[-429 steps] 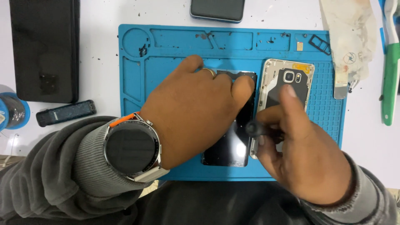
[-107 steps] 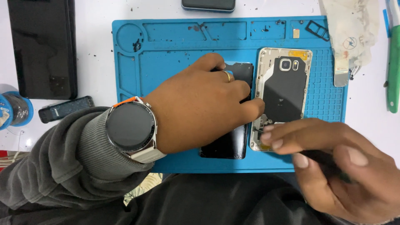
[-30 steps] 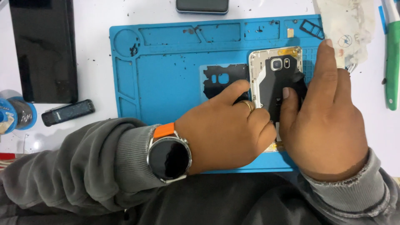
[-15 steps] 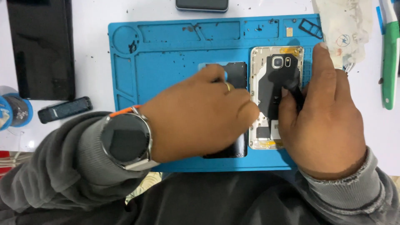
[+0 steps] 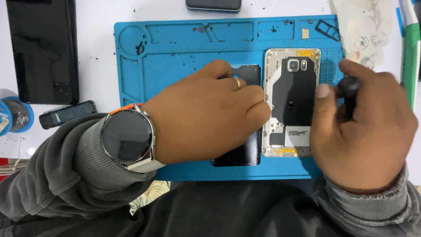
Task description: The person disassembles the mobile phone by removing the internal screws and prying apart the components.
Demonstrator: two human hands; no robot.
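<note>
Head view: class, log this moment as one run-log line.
left hand: on black back cover | right hand: holds black-handled tool | opened phone: on blue mat

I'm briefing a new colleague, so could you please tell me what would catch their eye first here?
The opened phone with its back off lies right of centre on the blue work mat. The left hand, with a large round wristwatch, rests on a dark back cover beside it. The right hand grips a black-handled tool at the phone's right edge.

The one camera sits on my head, looking almost straight down and close at my blue repair mat (image 5: 175, 66), which fills the frame's middle. My body lies at six o'clock, the white tabletop (image 5: 94, 26) running on toward twelve.
</note>
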